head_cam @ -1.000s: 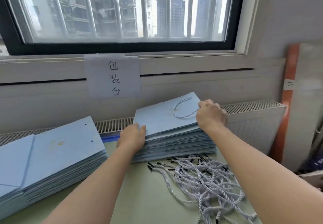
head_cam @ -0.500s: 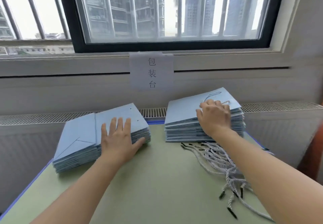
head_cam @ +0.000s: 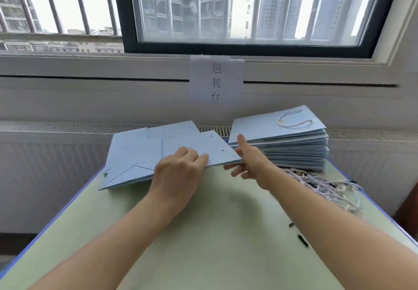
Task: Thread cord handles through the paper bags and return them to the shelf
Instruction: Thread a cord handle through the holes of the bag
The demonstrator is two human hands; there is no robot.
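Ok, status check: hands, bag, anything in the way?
Left hand grips top bag of unthreaded stack. Right hand open, fingers under the bag's right corner. Threaded stack right; loose cords beside it. Nothing blocking.

The left hand (head_cam: 178, 169) has pulled 1 flat bag (head_cam: 199, 149) off the left stack (head_cam: 131, 154) toward the right stack (head_cam: 285, 144); the right hand (head_cam: 251, 165) has left that stack's top.

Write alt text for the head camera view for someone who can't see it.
A person's left hand and right hand lift a flat pale blue paper bag off the left stack; a stack of corded bags and loose white cord handles lie right, on a green table.
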